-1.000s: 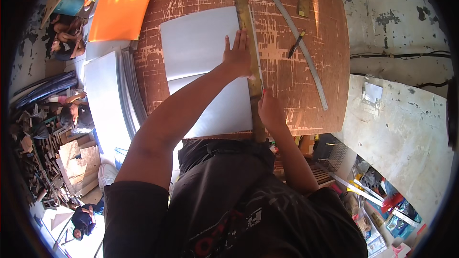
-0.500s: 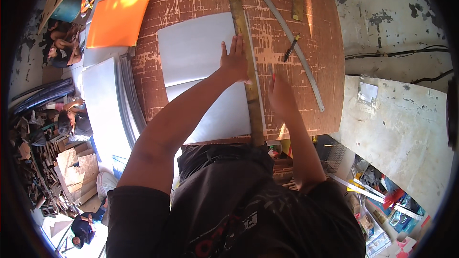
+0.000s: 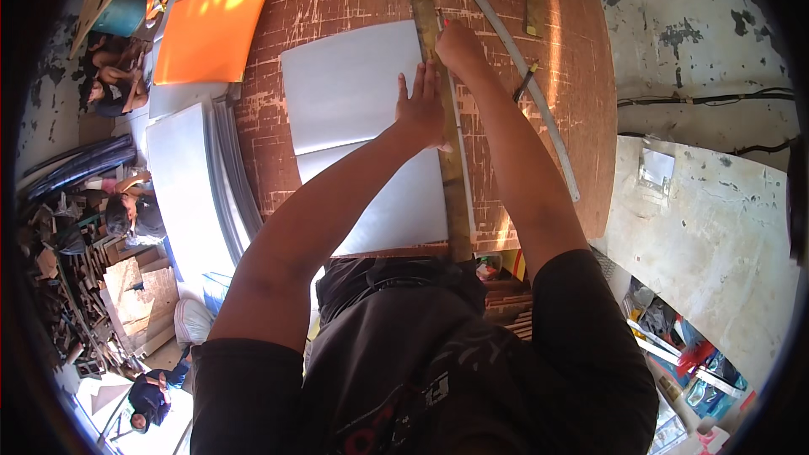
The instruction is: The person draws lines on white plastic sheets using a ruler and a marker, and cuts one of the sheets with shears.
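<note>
Atop the scuffed table (image 3: 580, 76), left hand (image 3: 421, 114) splays flat; right hand (image 3: 460, 47) clenches a red tool (image 3: 447, 24).

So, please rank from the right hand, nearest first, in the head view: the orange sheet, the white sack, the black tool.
1. Black tool, right of the right hand
2. Orange sheet, at upper left
3. White sack, at lower left

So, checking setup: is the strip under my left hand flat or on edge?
Flat: the yellowish strip shows its broad face upward.
</note>
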Tool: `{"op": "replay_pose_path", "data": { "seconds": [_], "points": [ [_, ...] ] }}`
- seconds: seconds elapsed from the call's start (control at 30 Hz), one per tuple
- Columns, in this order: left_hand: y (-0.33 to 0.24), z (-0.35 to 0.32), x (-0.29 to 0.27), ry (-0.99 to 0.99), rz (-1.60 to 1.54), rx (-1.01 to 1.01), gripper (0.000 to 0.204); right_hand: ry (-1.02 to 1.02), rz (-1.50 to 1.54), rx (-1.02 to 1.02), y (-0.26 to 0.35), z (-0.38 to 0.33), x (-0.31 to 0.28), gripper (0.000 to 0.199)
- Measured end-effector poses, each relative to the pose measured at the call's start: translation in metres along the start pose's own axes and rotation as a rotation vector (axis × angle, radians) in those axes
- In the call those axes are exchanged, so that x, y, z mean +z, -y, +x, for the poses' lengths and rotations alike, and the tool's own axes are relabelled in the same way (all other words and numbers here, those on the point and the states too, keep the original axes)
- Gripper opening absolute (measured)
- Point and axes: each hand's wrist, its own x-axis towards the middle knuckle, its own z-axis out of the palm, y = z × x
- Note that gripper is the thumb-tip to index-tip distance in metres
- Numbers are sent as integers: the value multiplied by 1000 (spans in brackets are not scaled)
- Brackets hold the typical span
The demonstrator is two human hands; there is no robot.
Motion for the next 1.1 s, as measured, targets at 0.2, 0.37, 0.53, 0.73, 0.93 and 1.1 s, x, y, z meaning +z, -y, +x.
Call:
{"op": "replay_pose_path", "data": {
  "seconds": [0.2, 0.37, 0.53, 0.73, 0.93, 1.1],
  "points": [
    [1, -1, 0, -7, -8, 0, 144, 87, 63, 35, 3, -7, 4, 40],
    [2, 0, 1, -16, -35, 9, 143, 93, 46, 17, 5, -8, 0, 41],
    [4, 1, 4, -36, -51, 7, 145, 88, 25, -18, 3, -13, -1, 38],
    [3, 0, 1, -7, -47, 17, 144, 97, -36, -52, -11, -51, 1, 38],
    [1, -1, 1, -23, -73, 17, 141, 141, 3, 41, -27, -115, -4, 39],
    [8, -3, 4, -28, -74, -10, 141, 159, -50, 15, -48, -185, 9, 29]
  ]
}}
